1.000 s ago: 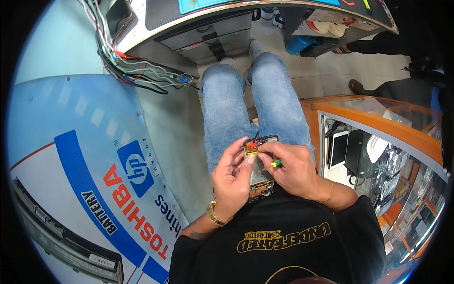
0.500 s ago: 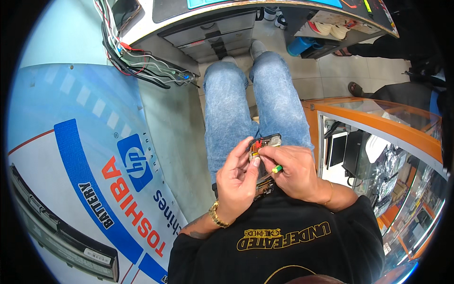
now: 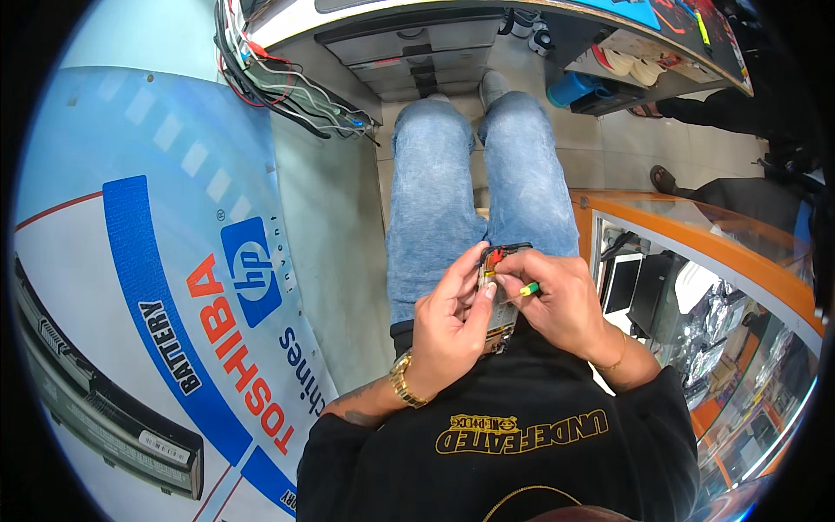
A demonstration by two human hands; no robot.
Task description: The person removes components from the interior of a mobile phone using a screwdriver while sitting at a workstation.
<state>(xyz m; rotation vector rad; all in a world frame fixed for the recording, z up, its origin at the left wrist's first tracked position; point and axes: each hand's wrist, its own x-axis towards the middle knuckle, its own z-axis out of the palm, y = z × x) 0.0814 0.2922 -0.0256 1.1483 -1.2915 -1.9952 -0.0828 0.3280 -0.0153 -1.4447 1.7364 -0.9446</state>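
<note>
Over my lap, my left hand (image 3: 454, 317) grips an opened-up phone (image 3: 503, 315) by its side, thumb across the face. Dark edges, a grey middle and a red part near the top show on the phone. My right hand (image 3: 565, 300) is closed, its fingertips down on the phone's upper part. Out of its fingers pokes the end of a slim green-and-yellow handle (image 3: 530, 289). The tool's working end is hidden by the fingers, so its exact kind does not show. A small yellow bit sits near both hands' fingertips.
Ahead stands a workbench with grey drawers (image 3: 417, 65) and a bundle of cables (image 3: 278, 91) at its left. To my right is a glass display case (image 3: 696, 230) with an orange frame. A printed banner (image 3: 139, 261) covers the left side. Another person's sandalled foot (image 3: 663, 180) shows at right.
The whole view has shifted, so bench and legs appear further right. The phone is turned slightly, with more of its lower face showing. Both hands keep their hold.
</note>
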